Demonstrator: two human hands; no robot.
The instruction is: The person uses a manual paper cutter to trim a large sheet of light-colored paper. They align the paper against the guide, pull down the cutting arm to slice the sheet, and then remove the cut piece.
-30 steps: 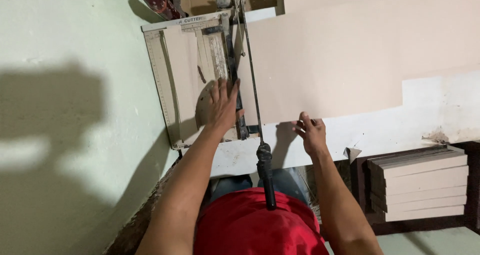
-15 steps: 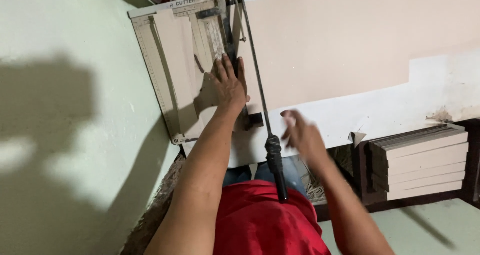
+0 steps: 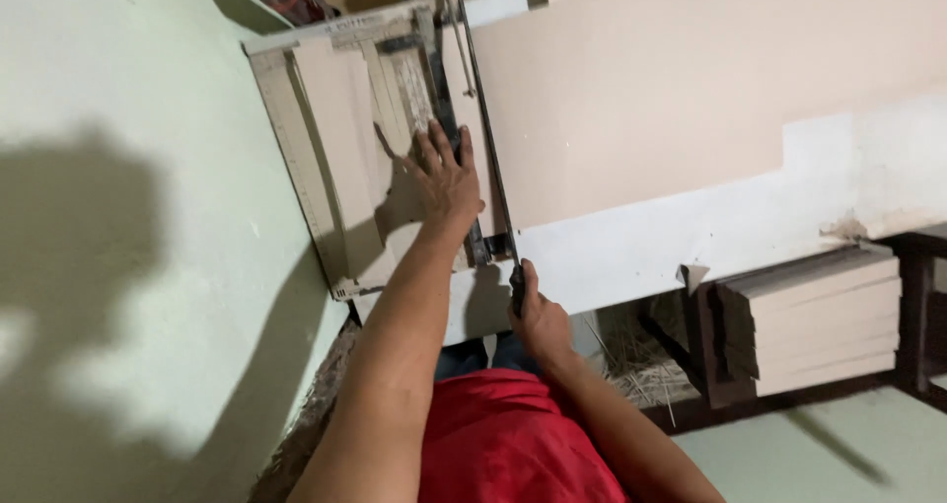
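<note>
Left hand (image 3: 446, 180) lies flat, fingers spread, pressing the sheet (image 3: 641, 89) on the cutter (image 3: 296, 158) bed, just beside the blade. Right hand (image 3: 538, 316) has its grip wrapped around the black handle (image 3: 516, 288) at the bench (image 3: 691, 242) edge. Board stack (image 3: 814, 316) lies right, well apart.

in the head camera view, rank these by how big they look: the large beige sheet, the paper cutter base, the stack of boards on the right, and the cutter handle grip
1. large beige sheet
2. paper cutter base
3. stack of boards, though it lies farther from the camera, so its true size is unsure
4. cutter handle grip, mostly hidden in the right hand
</note>
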